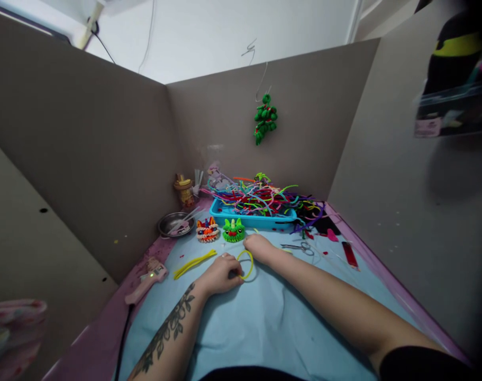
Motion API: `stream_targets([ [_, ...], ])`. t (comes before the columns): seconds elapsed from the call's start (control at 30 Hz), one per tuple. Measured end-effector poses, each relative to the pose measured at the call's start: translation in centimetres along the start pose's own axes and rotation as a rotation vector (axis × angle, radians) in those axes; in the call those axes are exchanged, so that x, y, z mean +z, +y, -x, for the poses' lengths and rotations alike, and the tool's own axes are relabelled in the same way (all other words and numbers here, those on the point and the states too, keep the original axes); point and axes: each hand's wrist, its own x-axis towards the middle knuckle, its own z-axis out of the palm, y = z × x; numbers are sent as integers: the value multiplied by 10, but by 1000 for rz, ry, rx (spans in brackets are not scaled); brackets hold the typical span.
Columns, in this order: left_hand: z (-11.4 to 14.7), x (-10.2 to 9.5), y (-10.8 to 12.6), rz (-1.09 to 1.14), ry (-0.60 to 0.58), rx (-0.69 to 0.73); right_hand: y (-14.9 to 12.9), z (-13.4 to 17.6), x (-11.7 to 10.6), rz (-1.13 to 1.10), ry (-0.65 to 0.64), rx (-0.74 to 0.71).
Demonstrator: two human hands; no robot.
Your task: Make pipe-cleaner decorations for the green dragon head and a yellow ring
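Observation:
A yellow pipe cleaner (252,263) bent into a loop stands in my left hand (224,273), which pinches it between thumb and fingers above the blue sheet. Beyond the loop, my right hand (257,246) reaches forward with its fingers curled down near the sheet; what lies under its fingertips is hidden. Just past it sits a green pipe-cleaner animal head (233,231) with a red mouth. An orange and white head (207,231) is beside that one. A bundle of yellow pipe cleaners (194,264) lies left of my left hand.
A blue tray (253,220) heaped with coloured pipe cleaners (260,198) stands at the back. Scissors (302,247) lie to the right. At the left are a metal bowl (176,224) and a corded pink glue gun (147,280). Grey panels (220,116) enclose the table.

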Motion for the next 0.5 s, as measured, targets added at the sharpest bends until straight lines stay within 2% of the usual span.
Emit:
stream_targets([
  [0.23, 2, -6, 5, 29, -89, 73, -9, 1, 10, 32, -3, -44],
  [0.37, 4, -8, 6, 50, -103, 95, -14, -1, 13, 33, 19, 4],
  [0.5, 6, -9, 4, 37, -97, 86, -2, -5, 11, 2, 27, 74],
])
